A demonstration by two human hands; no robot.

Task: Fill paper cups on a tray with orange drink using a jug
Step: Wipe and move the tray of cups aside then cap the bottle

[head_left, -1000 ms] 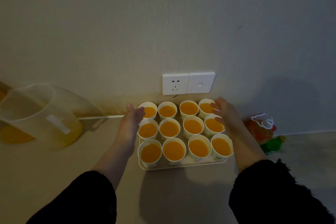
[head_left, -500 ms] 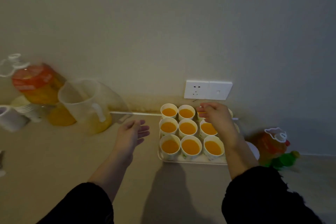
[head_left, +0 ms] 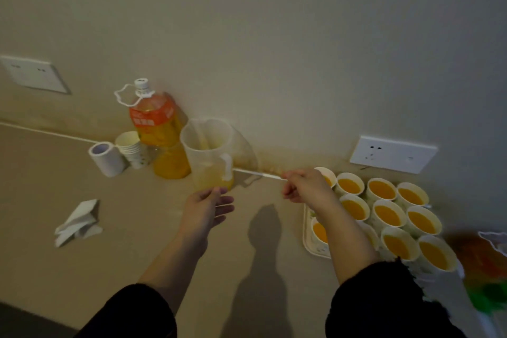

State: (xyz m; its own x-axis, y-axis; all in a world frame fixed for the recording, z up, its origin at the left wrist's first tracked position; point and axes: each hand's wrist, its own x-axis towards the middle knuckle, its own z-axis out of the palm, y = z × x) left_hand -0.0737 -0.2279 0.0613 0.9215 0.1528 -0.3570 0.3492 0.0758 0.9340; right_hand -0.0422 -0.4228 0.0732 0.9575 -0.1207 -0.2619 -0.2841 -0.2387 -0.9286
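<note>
My left hand point(head_left: 204, 208) hovers with fingers relaxed and apart just before the nearly empty jug point(head_left: 208, 156); my right hand point(head_left: 307, 185), loosely curled and holding nothing, hangs over the tray point(head_left: 308, 239). Every visible cup point(head_left: 384, 211) holds orange drink, so pouring looks finished; next I would likely take the jug's handle.

Left hand point(head_left: 204, 208) hovers by the jug point(head_left: 208, 151), right hand point(head_left: 304, 186) above the filled cups point(head_left: 386, 214)
</note>
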